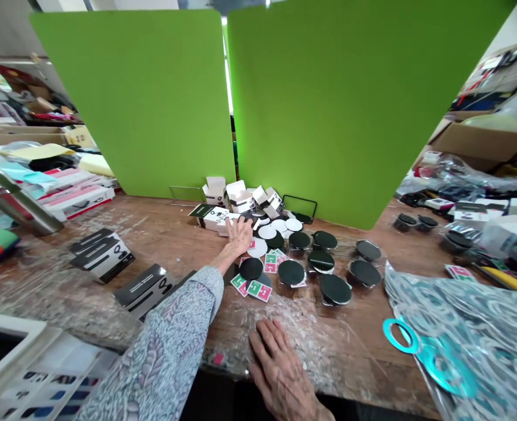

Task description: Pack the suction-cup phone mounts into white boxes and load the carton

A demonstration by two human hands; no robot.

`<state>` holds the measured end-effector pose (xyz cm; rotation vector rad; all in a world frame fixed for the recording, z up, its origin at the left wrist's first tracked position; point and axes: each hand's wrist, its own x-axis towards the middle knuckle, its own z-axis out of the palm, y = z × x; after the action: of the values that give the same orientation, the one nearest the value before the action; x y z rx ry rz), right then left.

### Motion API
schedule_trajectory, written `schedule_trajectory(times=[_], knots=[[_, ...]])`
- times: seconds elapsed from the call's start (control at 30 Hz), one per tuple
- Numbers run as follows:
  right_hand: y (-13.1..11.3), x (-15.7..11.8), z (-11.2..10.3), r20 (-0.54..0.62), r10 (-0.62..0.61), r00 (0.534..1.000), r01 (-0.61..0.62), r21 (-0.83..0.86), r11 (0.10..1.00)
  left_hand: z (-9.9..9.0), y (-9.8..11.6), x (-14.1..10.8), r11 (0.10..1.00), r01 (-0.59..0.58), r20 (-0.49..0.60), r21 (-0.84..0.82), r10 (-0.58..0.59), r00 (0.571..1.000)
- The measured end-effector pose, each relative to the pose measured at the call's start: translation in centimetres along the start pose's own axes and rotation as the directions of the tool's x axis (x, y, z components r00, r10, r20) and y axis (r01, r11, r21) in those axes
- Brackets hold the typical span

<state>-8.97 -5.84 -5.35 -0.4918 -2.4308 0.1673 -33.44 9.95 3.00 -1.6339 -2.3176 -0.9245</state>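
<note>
My left hand [239, 235] reaches far across the table, its fingers spread over the right end of a small white-and-black box [217, 217]. The fingertips seem to touch the carton, and I cannot see a grip around it. Behind it stand several white boxes with raised flaps [240, 197]. White and black discs [267, 232] lie heaped beside that hand, with red-and-green printed cards [258, 290] closer to me. My right hand [282, 371] rests palm down at the table's front edge, fingers stretched out and holding nothing.
Round black-topped items in clear wrap [335, 289] stand right of the cards. Folded black-and-white boxes [103, 255] lie left. Clear plastic with rings [460, 327] covers the right side. Green panels [319, 117] rise behind; a metal flask [17, 202] lies far left.
</note>
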Motion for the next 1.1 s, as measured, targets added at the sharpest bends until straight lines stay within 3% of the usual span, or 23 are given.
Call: schedule_trajectory(times=[0.1,0.23,0.33,0.4,0.47,0.53,0.6,0.7,0.8,0.9,0.97,1.03,1.1], knots=[[-0.2,-0.1,0.7,-0.029,0.017,0.999,-0.017,0.003,1.000,-1.6,0.4,1.6,0.996,0.027,-0.079,-0.088,-0.034,0.996],[-0.2,-0.2,-0.1,-0.098,0.045,0.994,-0.031,0.139,0.990,-6.4,2.2,2.3,0.963,0.084,-0.118,-0.257,-0.117,0.986],[0.8,0.5,-3.0,-0.170,0.264,0.949,-0.201,0.316,0.927,-9.6,3.6,-0.7,0.902,0.087,-0.032,-0.424,-0.111,0.993],[1.9,1.8,-5.4,-0.184,0.416,0.891,-0.331,0.363,0.871,-10.6,4.4,-4.0,0.774,0.131,0.124,-0.619,-0.069,0.990],[3.0,3.4,-7.3,-0.169,0.511,0.843,-0.420,0.386,0.821,-10.5,5.2,-7.4,0.626,0.219,0.273,-0.748,-0.010,0.962],[3.6,4.8,-7.9,-0.131,0.574,0.808,-0.487,0.400,0.777,-9.5,6.1,-10.5,0.552,0.282,0.337,-0.785,-0.002,0.941],[3.6,5.4,-7.2,-0.135,0.599,0.789,-0.526,0.356,0.772,-8.0,6.9,-13.4,0.518,0.311,0.314,-0.797,-0.085,0.946],[2.8,4.6,-5.1,-0.249,0.570,0.783,-0.524,0.229,0.820,-6.0,7.8,-17.5,0.538,0.299,0.185,-0.788,-0.257,0.949],[1.8,3.3,-4.2,-0.280,0.491,0.825,-0.471,0.140,0.871,-4.8,8.1,-20.7,0.575,0.279,0.076,-0.769,-0.351,0.933],[1.2,3.1,-5.0,-0.164,0.489,0.857,-0.485,0.066,0.872,-4.6,7.9,-21.9,0.562,0.284,0.121,-0.777,-0.309,0.943],[1.0,3.4,-5.8,-0.090,0.565,0.820,-0.565,0.027,0.825,-4.9,7.7,-21.7,0.568,0.251,0.134,-0.784,-0.241,0.961],[0.9,3.4,-6.6,-0.040,0.627,0.778,-0.626,0.035,0.779,-5.1,7.5,-21.3,0.544,0.243,0.103,-0.803,-0.274,0.956],[1.1,3.1,-7.3,0.006,0.602,0.799,-0.599,0.092,0.795,-5.0,7.2,-21.3,0.517,0.267,0.068,-0.813,-0.372,0.926]])
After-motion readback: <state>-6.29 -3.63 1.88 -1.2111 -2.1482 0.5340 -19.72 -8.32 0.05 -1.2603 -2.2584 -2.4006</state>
